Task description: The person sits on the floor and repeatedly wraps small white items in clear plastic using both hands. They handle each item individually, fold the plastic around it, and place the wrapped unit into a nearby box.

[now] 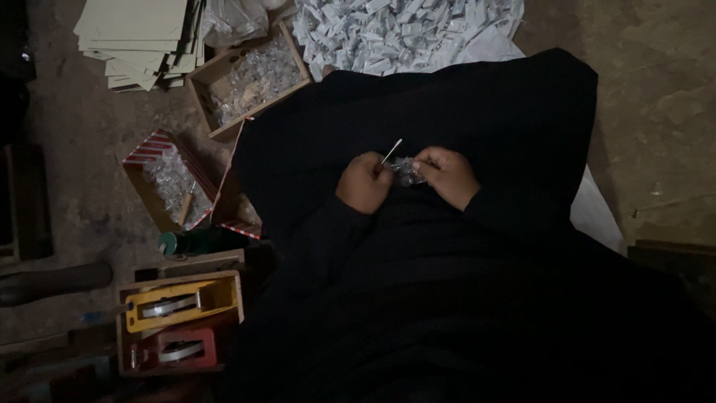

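Over my lap, covered in black cloth [447,104], my two hands meet close together. My left hand [363,183] is closed around a thin pale stick [391,151] that points up and to the right. My right hand [447,175] pinches a small clear plastic packet [407,172] held between both hands. What is inside the packet is too small to make out.
On the floor to the left stand a red-striped box [149,149] and a wooden box [216,71], both holding clear packets. A stack of pale cards [138,37] and a heap of small white pieces [403,30] lie at the top. Yellow [179,302] and red [179,349] tape dispensers sit lower left.
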